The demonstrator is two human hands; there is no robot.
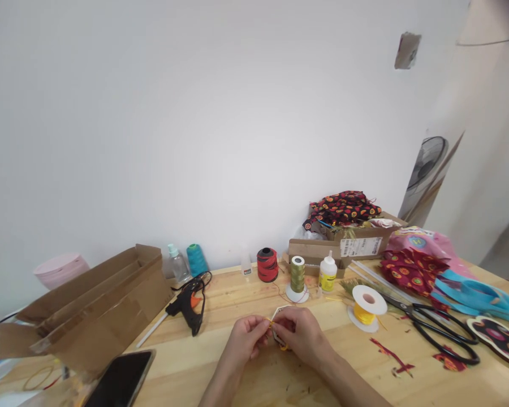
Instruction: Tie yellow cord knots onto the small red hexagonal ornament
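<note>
Near the front middle of the wooden table, my left hand [251, 337] is closed in a pinch on a thin yellow cord [270, 323]. My right hand [299, 334] pinches close beside it, fingertips nearly touching. Under the right fingers sits a small white-edged piece [276, 314], mostly hidden by the hand. A yellow loop [284, 347] shows below the right fingers. Behind the hands stand a green thread spool [297, 275], a red thread spool [267, 265] and a white glue bottle [328, 272].
At left are an open cardboard box [110, 316], a phone [121, 380] and a black glue gun [189, 310]. To the right lie a yellow cord spool [365, 314], black scissors [443, 333], fabric scraps [392, 355] and blue ribbon [477, 297]. Boxes with patterned fabric [343, 209] stand behind.
</note>
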